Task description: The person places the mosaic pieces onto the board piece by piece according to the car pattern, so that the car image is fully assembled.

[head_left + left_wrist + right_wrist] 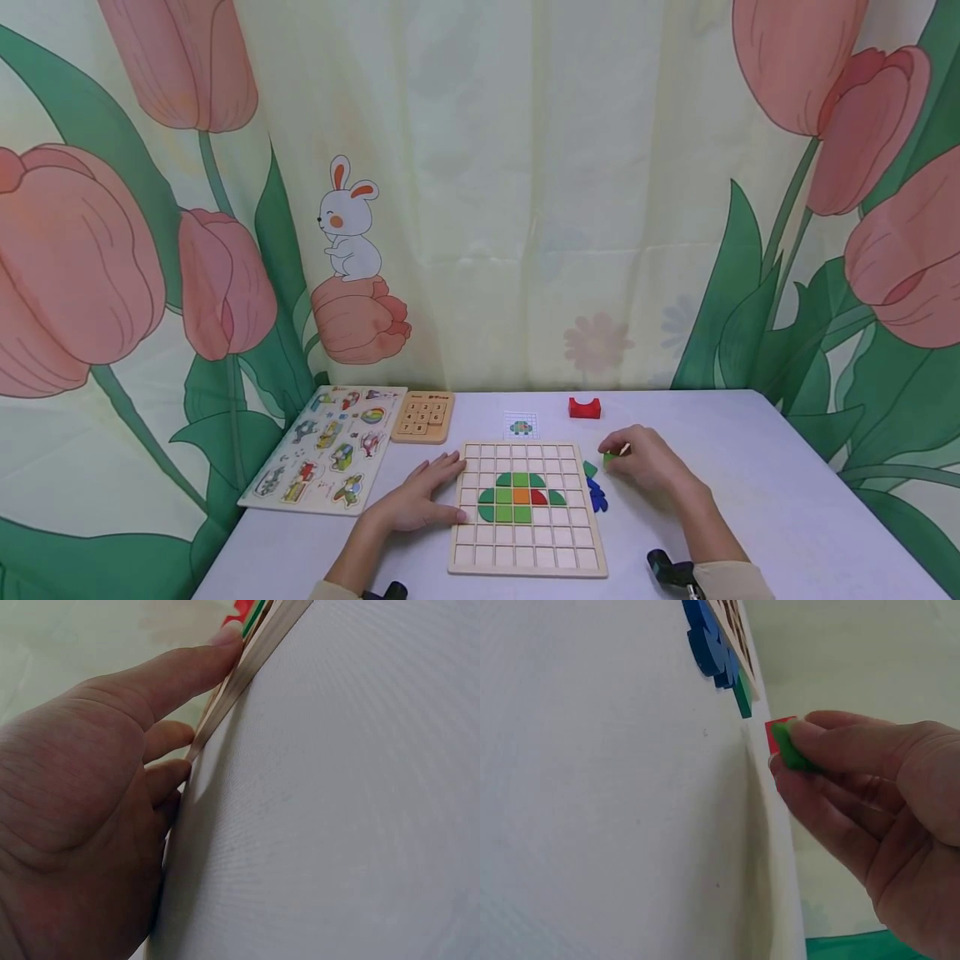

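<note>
A wooden grid board (462,557) lies on the table with a cluster of green tiles (506,495), an orange tile (521,496) and a red tile (538,497) set in its squares. My left hand (418,497) rests along the board's left edge, thumb and fingers spread and touching the frame. To the right of the board, my right hand (648,460) pinches a small light green block (789,748) between thumb and fingertips, held above the tabletop. Close by the board's right edge lie a darker green piece (590,469) and several blue pieces (597,497).
Behind the board lies a small printed pattern card (521,425), with a red block (584,408) to its right. On the left are a picture puzzle board (315,454) and a wooden number puzzle (422,417). A printed curtain (480,208) hangs behind the table.
</note>
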Available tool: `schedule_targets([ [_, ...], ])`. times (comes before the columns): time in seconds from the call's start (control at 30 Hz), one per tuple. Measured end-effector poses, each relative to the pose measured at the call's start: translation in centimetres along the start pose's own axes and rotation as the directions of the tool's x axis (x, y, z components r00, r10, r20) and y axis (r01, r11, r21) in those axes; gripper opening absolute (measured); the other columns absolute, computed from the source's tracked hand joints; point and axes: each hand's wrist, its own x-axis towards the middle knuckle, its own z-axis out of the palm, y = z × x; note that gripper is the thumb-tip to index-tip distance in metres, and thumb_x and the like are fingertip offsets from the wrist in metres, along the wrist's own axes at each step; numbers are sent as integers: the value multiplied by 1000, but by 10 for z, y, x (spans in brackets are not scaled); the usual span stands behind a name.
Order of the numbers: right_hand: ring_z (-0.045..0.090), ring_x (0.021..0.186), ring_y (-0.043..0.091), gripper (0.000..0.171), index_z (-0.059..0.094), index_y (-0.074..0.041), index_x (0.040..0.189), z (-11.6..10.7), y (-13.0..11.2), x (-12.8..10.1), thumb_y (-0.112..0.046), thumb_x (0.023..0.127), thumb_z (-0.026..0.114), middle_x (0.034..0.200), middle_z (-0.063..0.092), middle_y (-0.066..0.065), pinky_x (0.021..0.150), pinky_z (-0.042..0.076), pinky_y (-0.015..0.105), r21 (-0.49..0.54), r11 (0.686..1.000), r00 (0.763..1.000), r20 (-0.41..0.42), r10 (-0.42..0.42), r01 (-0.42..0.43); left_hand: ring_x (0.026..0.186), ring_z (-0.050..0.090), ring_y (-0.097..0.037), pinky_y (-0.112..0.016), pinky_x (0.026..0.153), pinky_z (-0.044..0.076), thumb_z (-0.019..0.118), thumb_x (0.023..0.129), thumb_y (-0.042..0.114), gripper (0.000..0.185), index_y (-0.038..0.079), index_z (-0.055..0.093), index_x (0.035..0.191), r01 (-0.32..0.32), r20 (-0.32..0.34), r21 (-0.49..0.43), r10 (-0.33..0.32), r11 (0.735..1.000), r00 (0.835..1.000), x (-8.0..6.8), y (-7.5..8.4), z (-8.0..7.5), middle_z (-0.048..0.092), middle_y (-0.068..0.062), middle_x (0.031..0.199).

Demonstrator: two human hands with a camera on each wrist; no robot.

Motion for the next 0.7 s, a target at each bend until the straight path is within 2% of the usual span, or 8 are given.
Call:
schedule_targets([
  [0.17, 64, 88, 18, 27, 78, -9, 117, 1, -10, 0, -7, 91, 79, 102, 68, 5, 74, 63, 27, 108, 993, 999, -11, -36, 37, 163, 15, -32, -60, 132, 1, 78, 86, 56, 92, 18, 41, 161, 1, 1, -2, -1, 1000, 1000, 0, 0, 0, 25, -4, 174],
  [0.33, 68, 88, 18, 29, 74, -5, 123, 3, -20, 0, -4, 93, 75, 107, 68, 8, 79, 66, 30, 185, 981, 998, -35, -52, 57, 163, 15, -31, -60, 132, 1, 78, 86, 56, 92, 18, 41, 161, 5, -1, -6, -5, 1000, 1000, 1, 0, 1, 25, -4, 174],
  [0.53, 71, 89, 18, 26, 74, -9, 120, 5, -32, -2, -2, 95, 72, 109, 69, 8, 80, 66, 30, 216, 970, 992, -81, -93, 109, 163, 16, -32, -60, 132, 1, 79, 85, 56, 93, 18, 41, 161, 8, -7, -6, -8, 1000, 1000, 0, 0, 1, 26, -4, 173],
  [0.7, 73, 89, 23, 24, 76, -11, 115, 7, -43, -6, 0, 94, 73, 104, 69, 7, 78, 66, 30, 214, 964, 985, -104, -139, 159, 163, 16, -32, -60, 132, 2, 79, 85, 57, 93, 17, 41, 161, 2, -10, 3, -2, 1000, 1000, 0, 0, 1, 26, -5, 173],
])
